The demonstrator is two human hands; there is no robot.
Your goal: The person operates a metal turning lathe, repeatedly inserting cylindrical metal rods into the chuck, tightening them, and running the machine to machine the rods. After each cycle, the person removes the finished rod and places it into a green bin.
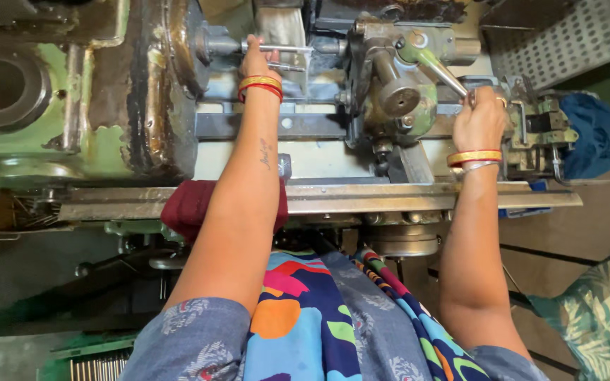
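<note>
I stand at a green metal lathe [107,141]. My left hand [254,62] reaches far forward and closes its fingers around a thin shiny metal rod [287,49] that sticks out of the chuck [185,49]. My right hand [480,121] grips the end of a grey lever handle [438,69] on the tool carriage [390,85]. Red and gold bangles sit on both wrists.
A dark red cloth [190,206] lies on the long steel bed rail [361,197] under my left forearm. A blue rag [598,134] hangs at the right end of the machine. A perforated crate [566,35] stands at the top right. Thin rods [100,367] are stacked at the lower left.
</note>
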